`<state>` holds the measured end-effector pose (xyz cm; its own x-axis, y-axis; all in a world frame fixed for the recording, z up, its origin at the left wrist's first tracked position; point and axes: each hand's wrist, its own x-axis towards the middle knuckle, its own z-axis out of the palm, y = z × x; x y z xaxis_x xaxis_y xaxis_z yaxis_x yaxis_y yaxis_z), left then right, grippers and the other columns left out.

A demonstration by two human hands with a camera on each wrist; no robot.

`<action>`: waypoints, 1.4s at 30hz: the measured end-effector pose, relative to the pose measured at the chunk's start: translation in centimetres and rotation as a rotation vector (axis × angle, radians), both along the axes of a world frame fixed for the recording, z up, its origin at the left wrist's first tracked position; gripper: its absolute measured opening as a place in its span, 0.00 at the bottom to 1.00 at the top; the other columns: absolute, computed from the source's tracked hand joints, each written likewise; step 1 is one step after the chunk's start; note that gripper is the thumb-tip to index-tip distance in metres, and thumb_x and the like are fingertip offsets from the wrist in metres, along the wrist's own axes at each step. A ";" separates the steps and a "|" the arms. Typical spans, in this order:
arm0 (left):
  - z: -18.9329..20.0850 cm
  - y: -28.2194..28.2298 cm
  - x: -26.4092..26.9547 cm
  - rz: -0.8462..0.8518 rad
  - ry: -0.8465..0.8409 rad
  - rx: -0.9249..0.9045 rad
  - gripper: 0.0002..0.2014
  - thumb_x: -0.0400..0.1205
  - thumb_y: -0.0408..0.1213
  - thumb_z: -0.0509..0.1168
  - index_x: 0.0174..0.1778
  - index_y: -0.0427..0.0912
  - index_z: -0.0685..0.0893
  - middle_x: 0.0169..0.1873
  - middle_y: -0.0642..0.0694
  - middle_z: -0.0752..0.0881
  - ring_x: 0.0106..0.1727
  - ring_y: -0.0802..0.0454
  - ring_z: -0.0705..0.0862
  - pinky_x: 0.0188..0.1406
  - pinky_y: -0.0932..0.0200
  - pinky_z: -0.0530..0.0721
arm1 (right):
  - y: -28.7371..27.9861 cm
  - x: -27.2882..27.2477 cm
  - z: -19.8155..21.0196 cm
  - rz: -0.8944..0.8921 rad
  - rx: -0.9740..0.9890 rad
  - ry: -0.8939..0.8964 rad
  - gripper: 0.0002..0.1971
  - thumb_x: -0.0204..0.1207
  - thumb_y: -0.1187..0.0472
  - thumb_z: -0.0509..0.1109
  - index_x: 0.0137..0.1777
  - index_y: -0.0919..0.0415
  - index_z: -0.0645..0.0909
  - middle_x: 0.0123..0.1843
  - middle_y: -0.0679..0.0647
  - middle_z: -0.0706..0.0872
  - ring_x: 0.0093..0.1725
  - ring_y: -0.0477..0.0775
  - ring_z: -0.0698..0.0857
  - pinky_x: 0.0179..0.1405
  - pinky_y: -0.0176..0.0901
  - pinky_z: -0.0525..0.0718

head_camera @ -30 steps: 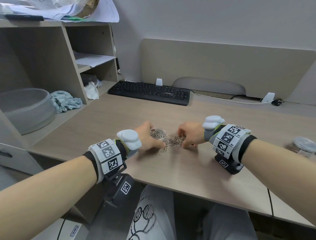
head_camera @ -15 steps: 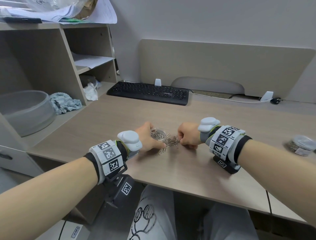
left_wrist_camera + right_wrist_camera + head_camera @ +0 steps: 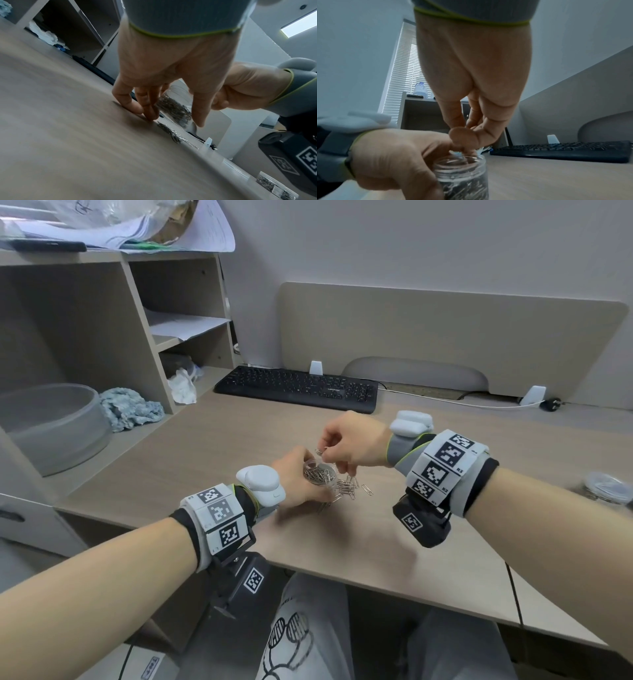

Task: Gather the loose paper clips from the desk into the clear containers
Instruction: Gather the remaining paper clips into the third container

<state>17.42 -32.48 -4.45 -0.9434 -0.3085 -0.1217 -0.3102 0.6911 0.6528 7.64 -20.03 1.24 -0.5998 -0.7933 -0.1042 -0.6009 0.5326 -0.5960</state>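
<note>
A small clear jar [image 3: 320, 474], partly filled with paper clips, stands on the desk [image 3: 219, 446]. My left hand [image 3: 297, 481] grips it from the left, fingers curled round its wall. My right hand [image 3: 327, 447] hovers just above the jar's mouth and pinches a few paper clips [image 3: 319, 452] between thumb and fingertips. In the right wrist view those fingertips [image 3: 462, 140] sit right over the jar [image 3: 464, 174] rim, with my left hand [image 3: 390, 155] round it. A pile of loose clips [image 3: 349, 487] lies on the desk just right of the jar, also seen as loose clips [image 3: 173, 134].
A second clear container [image 3: 606, 486] with clips stands at the desk's right edge. A black keyboard [image 3: 298, 388] lies at the back. Shelves with a grey bowl [image 3: 51, 426] and a blue cloth [image 3: 132, 409] are on the left.
My right hand has risen from the pile on the desk with clips pinched, moving left to above the jar's mouth. The left hand has kept hold of the jar.
</note>
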 end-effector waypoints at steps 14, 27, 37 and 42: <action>-0.8 -1.3 -0.2 0.071 0.007 -0.033 0.35 0.68 0.51 0.82 0.65 0.43 0.74 0.56 0.46 0.85 0.57 0.46 0.83 0.50 0.55 0.76 | 2.6 -3.1 -3.0 -0.246 0.302 -0.051 0.20 0.76 0.56 0.74 0.55 0.75 0.80 0.42 0.67 0.89 0.21 0.58 0.87 0.23 0.45 0.87; -0.3 -3.0 0.1 0.134 -0.018 -0.014 0.41 0.52 0.61 0.80 0.57 0.49 0.75 0.48 0.46 0.87 0.47 0.43 0.88 0.49 0.43 0.89 | -1.1 -0.2 -3.8 0.010 0.500 0.085 0.31 0.51 0.36 0.80 0.42 0.64 0.82 0.34 0.61 0.92 0.26 0.59 0.91 0.35 0.53 0.92; -0.8 -3.1 0.1 0.122 -0.020 -0.073 0.37 0.65 0.55 0.83 0.63 0.45 0.74 0.55 0.46 0.86 0.56 0.44 0.84 0.58 0.48 0.82 | -1.5 -0.8 -4.3 -0.052 0.365 0.073 0.05 0.76 0.70 0.66 0.44 0.60 0.76 0.32 0.58 0.85 0.19 0.52 0.82 0.23 0.45 0.84; -0.8 -2.8 0.2 0.098 -0.021 -0.070 0.36 0.66 0.54 0.83 0.62 0.45 0.73 0.55 0.46 0.85 0.56 0.45 0.83 0.55 0.52 0.79 | -0.6 -1.6 -4.3 -0.108 0.329 0.001 0.08 0.77 0.73 0.64 0.40 0.61 0.74 0.22 0.56 0.82 0.13 0.51 0.80 0.20 0.43 0.83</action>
<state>17.57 -35.29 -5.24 -0.9058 -0.4073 -0.1165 -0.3918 0.7007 0.5963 6.03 -20.59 -3.01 -0.6786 -0.6494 -0.3431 -0.5311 0.7566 -0.3814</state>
